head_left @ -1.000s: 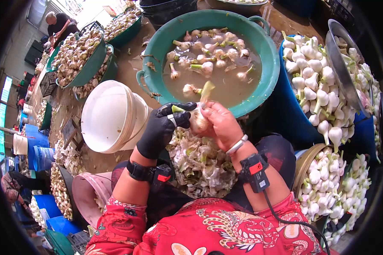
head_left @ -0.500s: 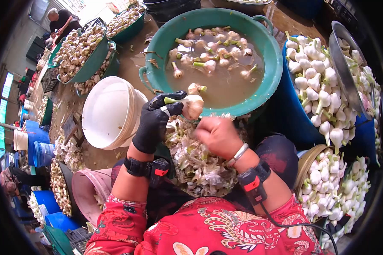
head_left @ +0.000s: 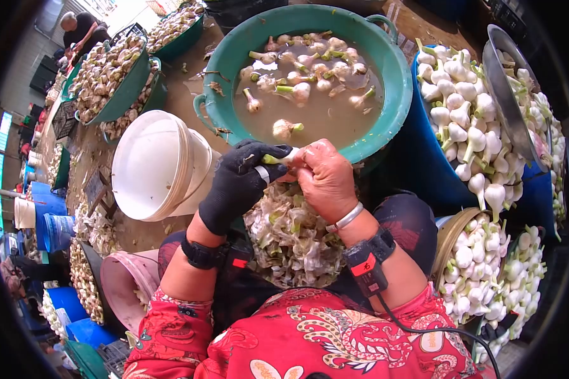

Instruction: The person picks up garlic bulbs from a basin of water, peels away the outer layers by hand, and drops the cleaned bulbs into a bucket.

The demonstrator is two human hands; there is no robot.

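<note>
My left hand, in a black glove, grips a garlic bulb by its green stalk end. My bare right hand is closed over the same bulb from the right, hiding most of it. Both hands are just above a heap of peeled garlic skins on my lap. Right in front stands a big teal basin of murky water with several garlic bulbs floating in it.
A stack of white buckets lies tilted to the left. Blue tubs of peeled white garlic stand to the right, with more garlic lower right. Teal basins of unpeeled garlic and another person are far left.
Half a second ago my right hand was off the bulb, low over the skins. It has come back up and closed on the bulb beside my left hand.
</note>
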